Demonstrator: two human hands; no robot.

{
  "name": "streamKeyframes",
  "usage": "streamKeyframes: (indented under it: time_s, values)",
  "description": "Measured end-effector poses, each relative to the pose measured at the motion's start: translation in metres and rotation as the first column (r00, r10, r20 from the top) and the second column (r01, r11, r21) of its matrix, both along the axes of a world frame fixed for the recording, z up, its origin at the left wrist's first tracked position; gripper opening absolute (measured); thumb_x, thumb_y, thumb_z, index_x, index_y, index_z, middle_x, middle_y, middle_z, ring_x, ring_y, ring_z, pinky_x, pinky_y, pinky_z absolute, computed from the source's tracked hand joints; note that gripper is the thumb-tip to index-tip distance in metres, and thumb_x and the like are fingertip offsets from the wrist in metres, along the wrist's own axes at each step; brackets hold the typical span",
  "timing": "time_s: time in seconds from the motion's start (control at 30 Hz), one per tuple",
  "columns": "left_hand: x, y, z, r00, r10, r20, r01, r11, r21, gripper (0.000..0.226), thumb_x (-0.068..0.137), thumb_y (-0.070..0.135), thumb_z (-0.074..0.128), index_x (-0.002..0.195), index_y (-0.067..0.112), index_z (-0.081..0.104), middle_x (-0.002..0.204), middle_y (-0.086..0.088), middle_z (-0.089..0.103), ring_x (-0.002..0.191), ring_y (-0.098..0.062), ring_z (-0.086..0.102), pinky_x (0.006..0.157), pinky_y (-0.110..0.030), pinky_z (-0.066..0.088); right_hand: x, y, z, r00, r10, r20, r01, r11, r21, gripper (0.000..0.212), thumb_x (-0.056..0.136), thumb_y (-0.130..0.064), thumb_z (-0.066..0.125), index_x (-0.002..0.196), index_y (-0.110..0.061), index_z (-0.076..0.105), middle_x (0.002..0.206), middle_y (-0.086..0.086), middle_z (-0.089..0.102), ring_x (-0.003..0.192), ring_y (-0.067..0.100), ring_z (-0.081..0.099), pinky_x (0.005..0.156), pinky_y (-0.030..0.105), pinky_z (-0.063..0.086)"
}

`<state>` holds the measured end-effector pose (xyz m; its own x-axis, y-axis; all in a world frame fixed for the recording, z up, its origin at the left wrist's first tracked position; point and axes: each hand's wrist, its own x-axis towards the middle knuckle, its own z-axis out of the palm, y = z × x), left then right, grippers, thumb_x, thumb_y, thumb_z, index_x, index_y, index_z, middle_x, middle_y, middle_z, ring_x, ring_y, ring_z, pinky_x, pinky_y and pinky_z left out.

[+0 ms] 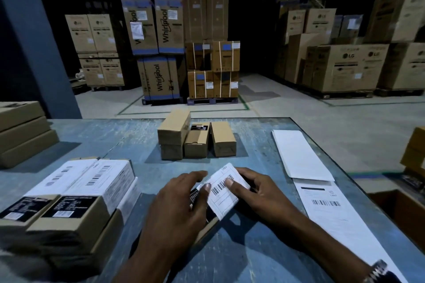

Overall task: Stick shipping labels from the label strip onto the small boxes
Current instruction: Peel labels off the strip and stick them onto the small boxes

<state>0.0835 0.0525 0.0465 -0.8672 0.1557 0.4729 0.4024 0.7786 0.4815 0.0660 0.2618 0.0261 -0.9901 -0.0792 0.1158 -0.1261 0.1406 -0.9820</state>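
"Whirlpool" on tall cartons point(166, 25), "LG" on brown cartons point(349, 64), "CRED" on shipping label point(224, 187)

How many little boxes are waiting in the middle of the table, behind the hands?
4: one small box stacked on another at the left, one with a black sticker in the middle, one at the right. More may hide behind them.

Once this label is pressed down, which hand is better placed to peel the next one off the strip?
Probably the right hand: the label strip lies just right of it, while the left hand holds the box.
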Motion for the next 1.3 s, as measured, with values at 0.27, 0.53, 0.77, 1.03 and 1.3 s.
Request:
streamKeyframes:
  time_s: [0.27,0.53,0.77,1.03,1.3]
  values:
    - [0.036,-0.001,-0.008,0.991,-0.035,-0.131,-0.029,0.889,-0.456,0.086,0.076,0.086,0.057,0.141,0.031,0.066,0.138,0.008,0.069,0.119,-0.017,0.069,0.094,-0.04,0.058,-0.001,-0.004,-0.009,0.99,0.129,0.06,-0.128,0.992,-0.018,0.041,0.103,-0.056,0.062,0.143,-0.048,0.059,0.135,-0.014,0.073,0.123,0.009,0.07,0.11,0.036,0.052]
    - [0.035,-0.022,-0.013,0.979,0.199,-0.05,-0.193,0.814,-0.548,0.072,0.091,0.064,0.041,0.139,0.018,0.068,0.142,-0.001,0.068,0.123,-0.02,0.068,0.108,-0.045,0.05,-0.003,0.002,-0.016,0.992,-0.101,-0.07,0.115,0.969,0.218,0.021,0.106,-0.058,0.052,0.117,-0.05,0.068,0.114,-0.03,0.071,0.111,-0.01,0.064,0.093,0.023,0.048]
    - [0.034,-0.023,-0.038,0.952,0.225,-0.207,-0.303,0.784,-0.542,0.055,0.088,0.036,0.06,0.132,0.006,0.072,0.133,-0.017,0.071,0.118,-0.032,0.073,0.092,-0.046,0.06,0.0,0.002,-0.017,0.995,-0.07,-0.075,0.086,0.967,0.239,0.022,0.106,-0.056,0.053,0.114,-0.045,0.071,0.109,-0.034,0.07,0.105,-0.011,0.065,0.089,0.023,0.05]
    - [0.045,-0.043,-0.036,0.897,0.354,-0.264,-0.442,0.739,-0.509,0.045,0.085,0.029,0.059,0.116,0.0,0.074,0.113,-0.019,0.074,0.099,-0.039,0.07,0.085,-0.049,0.051,0.003,0.002,-0.016,0.995,-0.047,-0.09,0.069,0.963,0.261,0.025,0.106,-0.055,0.053,0.115,-0.042,0.071,0.108,-0.032,0.07,0.103,-0.011,0.063,0.089,0.021,0.049]
    - [0.046,-0.054,-0.027,0.884,0.391,-0.256,-0.466,0.686,-0.559,0.037,0.088,0.036,0.054,0.103,0.008,0.072,0.097,-0.012,0.069,0.089,-0.038,0.061,0.074,-0.046,0.039,0.005,0.007,-0.017,0.995,-0.024,-0.099,0.052,0.957,0.287,0.029,0.106,-0.06,0.051,0.118,-0.041,0.07,0.115,-0.027,0.071,0.111,-0.006,0.063,0.1,0.03,0.049]
